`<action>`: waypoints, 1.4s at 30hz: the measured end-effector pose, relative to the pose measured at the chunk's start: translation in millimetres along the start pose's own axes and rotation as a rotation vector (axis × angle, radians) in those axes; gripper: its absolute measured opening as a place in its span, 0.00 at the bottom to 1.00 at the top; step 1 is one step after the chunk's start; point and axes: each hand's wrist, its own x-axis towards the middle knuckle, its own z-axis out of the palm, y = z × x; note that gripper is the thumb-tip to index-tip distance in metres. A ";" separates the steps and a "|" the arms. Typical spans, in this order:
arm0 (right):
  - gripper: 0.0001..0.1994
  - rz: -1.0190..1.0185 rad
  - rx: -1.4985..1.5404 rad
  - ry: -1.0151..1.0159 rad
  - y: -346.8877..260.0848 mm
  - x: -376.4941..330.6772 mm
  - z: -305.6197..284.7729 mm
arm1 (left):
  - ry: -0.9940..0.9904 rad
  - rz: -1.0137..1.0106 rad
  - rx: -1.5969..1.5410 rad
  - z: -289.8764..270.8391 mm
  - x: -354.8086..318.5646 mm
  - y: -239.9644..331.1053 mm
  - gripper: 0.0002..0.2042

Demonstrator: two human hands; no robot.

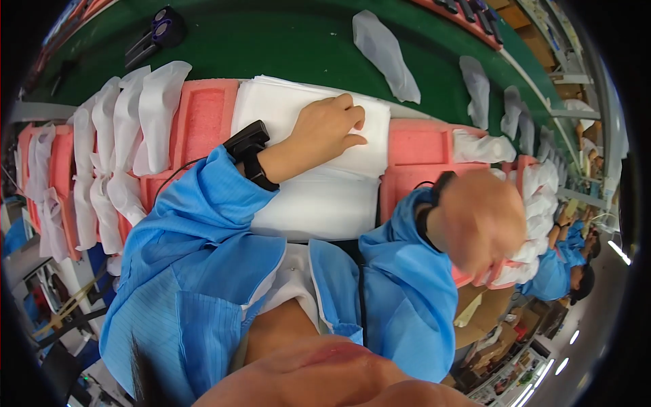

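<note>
My left hand (327, 130) rests on the upper part of a stack of thin white sheets (315, 207). Its fingers are bent, the thumb stands apart from them, and nothing shows in its grasp. Smeared by motion, my right hand (483, 218) is raised near my body, right of the stack. Its fingers cannot be made out, nor whether it holds anything. Pink foam trays (207, 115) flank the stack on both sides. White-wrapped long items (161, 115) lie in rows across the left trays, and another wrapped item (483, 146) sits in a right-hand tray compartment.
Beyond the trays is a green work surface (271, 41) bearing a wrapped item (385, 57) and dark devices (163, 30) at the far left. More wrapped pieces (475, 91) lie toward the right. Co-workers in blue (553, 268) are at the far right, near a cardboard box (485, 315).
</note>
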 end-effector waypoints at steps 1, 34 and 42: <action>0.04 -0.025 0.241 -0.018 -2.1 -1.2 -6.7 | -0.029 -0.001 0.013 0.1 0.5 0.2 0.12; 0.04 0.056 0.617 -0.100 3.5 10.3 -21.9 | -0.033 -0.057 0.013 -6.3 0.1 6.8 0.12; 0.06 0.084 0.472 0.071 -6.4 5.9 -15.8 | -0.014 -0.026 0.008 -4.5 -1.2 4.8 0.12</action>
